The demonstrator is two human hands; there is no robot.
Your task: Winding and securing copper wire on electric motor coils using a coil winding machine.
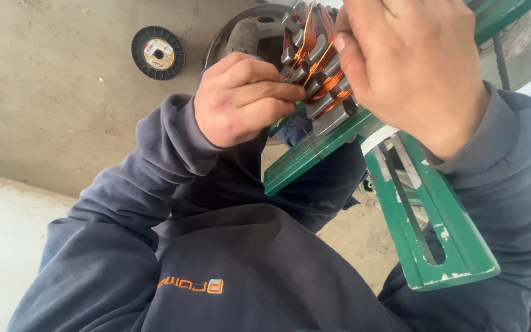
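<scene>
A grey toothed motor stator (321, 74) wound with copper wire (330, 83) sits on a green metal stand (437, 227). My left hand (241, 98) presses against the stator's near side, its fingers pinched at the copper winding between the teeth. My right hand (413, 61) covers the stator's right side from above, with fingertips on the wire near the top. Both arms wear dark blue sleeves. Much of the stator is hidden behind my right hand.
A round black grinding disc (158, 52) lies on the concrete floor (50, 92) at upper left. A grey metal housing (247, 34) sits behind the stator. A pale ledge (1, 246) runs along the lower left. My dark sweatshirt fills the bottom.
</scene>
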